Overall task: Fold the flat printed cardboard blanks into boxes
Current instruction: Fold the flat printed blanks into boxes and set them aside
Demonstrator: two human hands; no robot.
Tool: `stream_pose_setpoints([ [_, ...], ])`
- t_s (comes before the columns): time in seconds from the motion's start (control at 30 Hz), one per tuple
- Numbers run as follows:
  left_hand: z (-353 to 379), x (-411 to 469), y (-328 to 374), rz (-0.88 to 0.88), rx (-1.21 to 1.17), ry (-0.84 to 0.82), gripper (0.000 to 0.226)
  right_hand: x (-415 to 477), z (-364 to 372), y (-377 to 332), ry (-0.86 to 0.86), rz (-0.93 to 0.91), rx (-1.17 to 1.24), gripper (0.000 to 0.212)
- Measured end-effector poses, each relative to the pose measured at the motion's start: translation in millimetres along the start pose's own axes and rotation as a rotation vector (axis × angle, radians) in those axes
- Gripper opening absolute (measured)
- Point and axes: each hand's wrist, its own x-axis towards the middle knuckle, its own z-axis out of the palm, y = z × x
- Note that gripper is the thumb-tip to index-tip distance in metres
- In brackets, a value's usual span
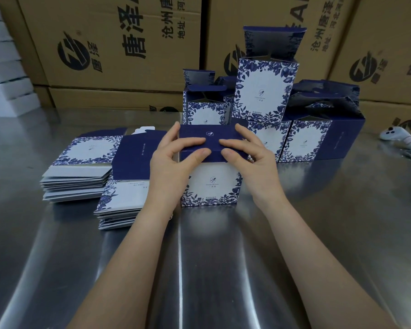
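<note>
Pinching the box lid [209, 136], left hand [173, 162] and right hand [254, 160] sit beside blank stacks [81, 162], before folded boxes [266, 91].

**Both hands on the lid of a blue floral box**

A box [211, 184] printed with blue leaves around a white panel stands upright on the steel table [223, 269]. The left hand [173, 162] and right hand [249, 160] grip the box from either side at its dark blue lid [210, 136], thumbs on the front edge and index fingers on top. To the left lie two stacks of flat blanks, the nearer stack [121, 203] beside the left forearm and the farther stack [78, 169] beyond it. Behind stand folded boxes [306, 141] with their top flaps open, one raised box [263, 91] set on others. Brown shipping cartons [119, 43] line the back. A white controller [400, 138] lies at the far right.
</note>
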Motion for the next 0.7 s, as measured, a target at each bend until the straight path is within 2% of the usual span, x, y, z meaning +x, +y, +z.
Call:
stream_pose_setpoints([
  [0.2,1.2,-0.4,2.9,0.119,0.085,-0.017,0.022,-1.0,3.5,1.2,0.038,-0.028,0.018,0.024],
  [0.33,3.9,-1.1,2.0,0.134,0.133,-0.009,0.018,-1.6,6.6,1.8,0.072,-0.035,0.021,0.024],
  [0.7,11.1,-2.8,-1.1,0.249,0.209,0.091,0.012,-1.4,10.1,4.9,0.098,-0.054,-0.007,0.025],
])
